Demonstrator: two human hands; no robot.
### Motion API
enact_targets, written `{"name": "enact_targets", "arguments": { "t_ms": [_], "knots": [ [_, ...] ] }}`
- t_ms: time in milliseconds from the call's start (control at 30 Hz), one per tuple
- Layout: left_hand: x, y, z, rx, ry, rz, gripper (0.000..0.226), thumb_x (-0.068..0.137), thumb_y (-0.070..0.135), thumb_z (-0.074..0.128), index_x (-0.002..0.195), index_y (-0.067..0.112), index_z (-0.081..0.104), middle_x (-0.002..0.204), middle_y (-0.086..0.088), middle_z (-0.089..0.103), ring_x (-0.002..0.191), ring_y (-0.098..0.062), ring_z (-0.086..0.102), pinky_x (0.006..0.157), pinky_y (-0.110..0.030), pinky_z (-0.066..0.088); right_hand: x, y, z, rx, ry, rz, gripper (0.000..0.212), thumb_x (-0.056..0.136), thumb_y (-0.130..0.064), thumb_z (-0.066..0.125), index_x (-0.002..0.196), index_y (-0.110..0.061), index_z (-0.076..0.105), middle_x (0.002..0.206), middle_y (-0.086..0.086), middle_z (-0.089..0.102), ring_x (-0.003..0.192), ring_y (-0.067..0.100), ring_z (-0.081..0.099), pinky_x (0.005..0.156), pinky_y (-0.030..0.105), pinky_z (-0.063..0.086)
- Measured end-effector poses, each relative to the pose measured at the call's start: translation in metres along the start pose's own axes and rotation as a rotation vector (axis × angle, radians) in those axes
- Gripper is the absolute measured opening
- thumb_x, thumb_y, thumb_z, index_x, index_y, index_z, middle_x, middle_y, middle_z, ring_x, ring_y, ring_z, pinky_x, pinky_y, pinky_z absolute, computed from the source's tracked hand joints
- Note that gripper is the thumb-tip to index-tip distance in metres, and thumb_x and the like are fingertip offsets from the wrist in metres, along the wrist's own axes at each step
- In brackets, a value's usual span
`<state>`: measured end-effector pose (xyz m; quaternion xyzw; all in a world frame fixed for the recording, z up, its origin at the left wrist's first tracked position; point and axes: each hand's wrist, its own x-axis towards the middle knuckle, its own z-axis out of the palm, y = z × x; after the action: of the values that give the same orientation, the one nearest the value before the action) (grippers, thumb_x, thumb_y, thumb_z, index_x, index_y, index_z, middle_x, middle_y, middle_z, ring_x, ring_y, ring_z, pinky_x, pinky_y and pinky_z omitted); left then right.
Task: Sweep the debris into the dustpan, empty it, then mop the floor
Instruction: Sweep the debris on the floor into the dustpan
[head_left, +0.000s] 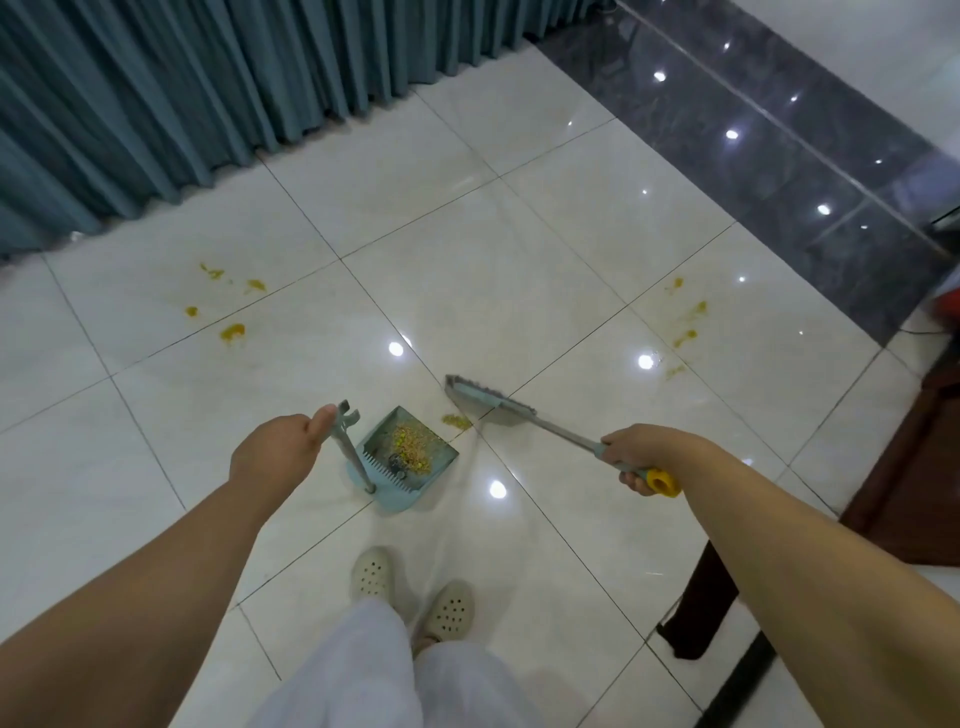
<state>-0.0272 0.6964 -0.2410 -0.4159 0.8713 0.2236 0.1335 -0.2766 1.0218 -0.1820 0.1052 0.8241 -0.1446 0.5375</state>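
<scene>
A light blue dustpan stands on the white tile floor in front of my feet. Yellow crumbs lie heaped inside it. My left hand grips the top of its upright grey handle. My right hand grips the broom's handle near its yellow end. The broom head rests on the floor just right of the pan's mouth. A small patch of yellow debris lies between the broom head and the pan.
Yellow stains mark the tiles at the left and the right. A teal curtain hangs along the far left. A dark wooden furniture leg stands at the right. Dark glossy tiles run along the far right.
</scene>
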Motion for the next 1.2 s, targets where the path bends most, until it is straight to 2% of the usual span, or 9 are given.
{"name": "enact_targets", "arguments": {
  "t_ms": [133,267,433,600,733,933,1200],
  "knots": [
    [-0.005,-0.006,0.0,0.056,0.016,0.001,0.067,0.094,0.06,0.014,0.059,0.014,0.046,0.056,-0.003,0.046,0.056,-0.021,0.046,0.055,-0.029,0.035,0.014,0.0,0.019,0.132,-0.039,0.062,0.037,0.099,-0.017,0.046,0.135,-0.01,0.047,0.069,0.009,0.045,0.05,0.011,0.038,0.034,0.011,0.038],
    [-0.002,-0.011,0.001,0.117,0.007,0.027,0.064,0.095,0.058,0.011,0.06,0.016,0.044,0.058,-0.002,0.047,0.057,-0.019,0.045,0.055,-0.029,0.033,0.018,0.005,0.049,0.123,-0.113,0.133,0.029,0.097,-0.02,0.05,0.122,-0.005,0.05,0.064,0.007,0.046,0.039,0.01,0.039,0.033,0.013,0.038],
    [0.01,-0.017,-0.004,0.148,0.002,0.079,0.064,0.094,0.059,0.009,0.064,0.017,0.046,0.061,-0.002,0.05,0.059,-0.018,0.048,0.054,-0.029,0.034,0.004,0.013,0.078,0.105,-0.228,0.108,0.037,0.097,-0.023,0.049,0.131,-0.008,0.048,0.062,0.005,0.046,0.043,0.009,0.037,0.034,0.015,0.037],
    [0.015,-0.026,-0.011,0.125,-0.005,0.108,0.066,0.095,0.057,0.009,0.067,0.014,0.05,0.061,-0.004,0.051,0.059,-0.019,0.049,0.055,-0.029,0.035,-0.021,0.012,0.089,0.101,-0.348,0.067,0.024,0.098,-0.021,0.047,0.122,-0.02,0.052,0.056,0.003,0.045,0.035,0.009,0.038,0.033,0.015,0.035],
    [0.012,-0.031,-0.013,0.107,-0.018,0.128,0.066,0.096,0.056,0.01,0.073,0.012,0.053,0.063,-0.003,0.051,0.065,-0.022,0.051,0.058,-0.029,0.034,-0.036,0.012,0.085,0.124,-0.297,0.051,0.036,0.099,-0.021,0.048,0.134,-0.023,0.049,0.051,0.002,0.047,0.034,0.009,0.039,0.034,0.014,0.035],
    [0.002,-0.05,-0.019,0.091,-0.024,0.127,0.068,0.095,0.058,0.01,0.072,0.013,0.055,0.063,-0.003,0.053,0.065,-0.022,0.052,0.056,-0.028,0.035,-0.053,0.008,0.081,0.19,-0.185,0.066,0.023,0.099,-0.019,0.048,0.121,-0.026,0.052,0.059,0.005,0.046,0.035,0.009,0.04,0.033,0.014,0.036],
    [-0.002,-0.085,-0.029,0.116,-0.015,0.115,0.067,0.095,0.059,0.01,0.064,0.015,0.049,0.06,-0.003,0.051,0.06,-0.02,0.05,0.053,-0.027,0.034,-0.039,-0.003,0.123,0.31,-0.117,0.14,0.027,0.096,-0.019,0.052,0.121,-0.009,0.052,0.06,0.008,0.046,0.032,0.009,0.037,0.032,0.013,0.036]
  ]
}}
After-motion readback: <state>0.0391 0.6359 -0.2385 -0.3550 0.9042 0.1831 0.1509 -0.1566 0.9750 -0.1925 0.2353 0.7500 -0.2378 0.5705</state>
